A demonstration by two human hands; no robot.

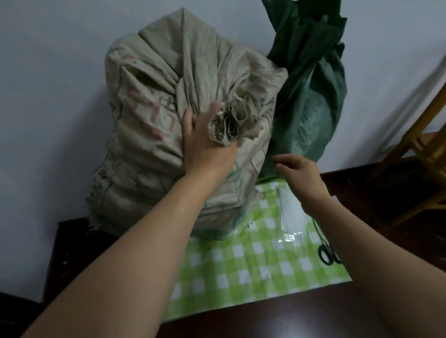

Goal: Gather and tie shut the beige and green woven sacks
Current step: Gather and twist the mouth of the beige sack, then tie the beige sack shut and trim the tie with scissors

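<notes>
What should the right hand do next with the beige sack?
Probably bring the right hand up to the gathered neck of the beige sack to start binding it. The left hand grips that neck bunched, no tie shows round it, and the right hand hovers close by.

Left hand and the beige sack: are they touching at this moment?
Touching. The head view shows the left hand curled round the gathered neck of the beige sack, its palm against the bunched fabric with no gap.
</notes>
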